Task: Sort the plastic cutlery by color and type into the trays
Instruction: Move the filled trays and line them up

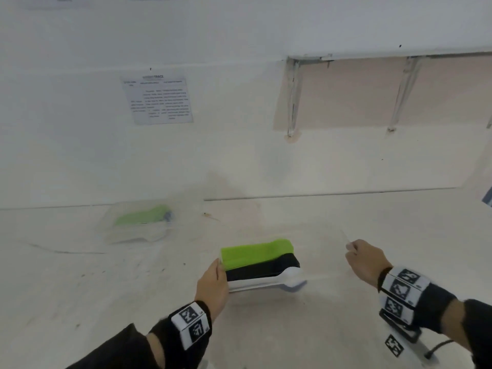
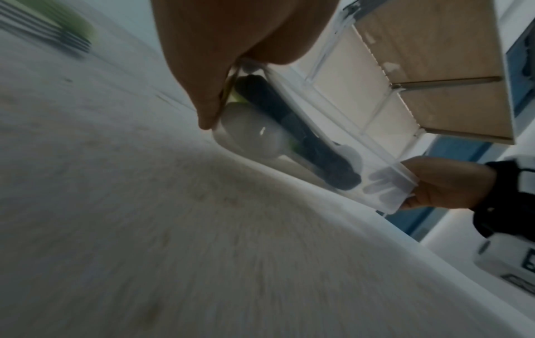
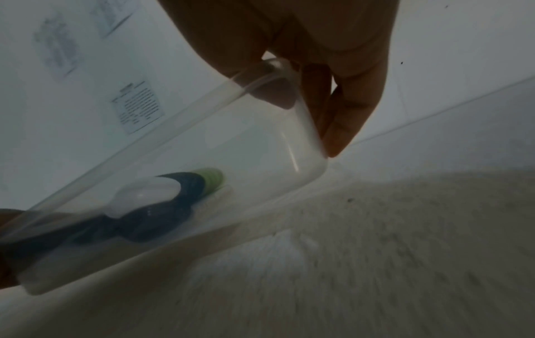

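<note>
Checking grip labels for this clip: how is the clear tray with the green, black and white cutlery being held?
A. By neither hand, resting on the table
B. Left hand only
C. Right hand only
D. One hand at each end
D: the left hand grips one end of the clear tray and the right hand grips the opposite end.

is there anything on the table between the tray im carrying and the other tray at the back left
Nothing visible does. The clear tray, gripped at its ends by the left hand and right hand, is held above the table. The stretch of tabletop toward the far tray shows only stains and scuffs.
</note>
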Available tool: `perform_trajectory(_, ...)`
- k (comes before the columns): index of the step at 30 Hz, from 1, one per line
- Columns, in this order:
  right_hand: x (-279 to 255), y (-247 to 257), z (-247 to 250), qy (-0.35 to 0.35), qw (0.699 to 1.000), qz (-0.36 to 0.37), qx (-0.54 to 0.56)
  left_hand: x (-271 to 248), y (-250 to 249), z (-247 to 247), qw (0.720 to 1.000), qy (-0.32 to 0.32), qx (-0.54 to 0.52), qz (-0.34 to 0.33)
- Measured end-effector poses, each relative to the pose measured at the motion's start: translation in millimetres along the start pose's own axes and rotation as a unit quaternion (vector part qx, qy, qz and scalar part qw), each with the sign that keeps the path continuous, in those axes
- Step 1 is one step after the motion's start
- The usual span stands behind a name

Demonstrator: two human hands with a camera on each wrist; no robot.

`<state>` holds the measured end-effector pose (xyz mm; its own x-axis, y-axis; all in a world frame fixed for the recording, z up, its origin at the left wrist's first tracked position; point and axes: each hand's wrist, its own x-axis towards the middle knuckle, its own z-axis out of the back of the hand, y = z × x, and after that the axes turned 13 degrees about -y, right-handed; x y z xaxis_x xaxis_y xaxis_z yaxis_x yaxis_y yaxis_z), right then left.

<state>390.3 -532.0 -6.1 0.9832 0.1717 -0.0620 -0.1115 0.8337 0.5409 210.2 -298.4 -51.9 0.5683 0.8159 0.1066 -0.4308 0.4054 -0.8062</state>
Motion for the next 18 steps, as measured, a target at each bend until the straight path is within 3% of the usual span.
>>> perform_trajectory(11, -52, -30, -14, 0.048, 0.998, -0.031, 0.006, -52, 27, 24, 0.999, 0.044, -0.001, -0.031)
perform_trajectory(15, -51, -24, -14, 0.042, 0.998, -0.047, 0.021, -46, 19, 24, 0.996, 0.04, -0.065, 0.053)
perform_trajectory(18, -46, -20, -15, 0.043, 0.997, -0.056, 0.021, -33, 18, 18, 0.993, 0.048, -0.068, 0.081)
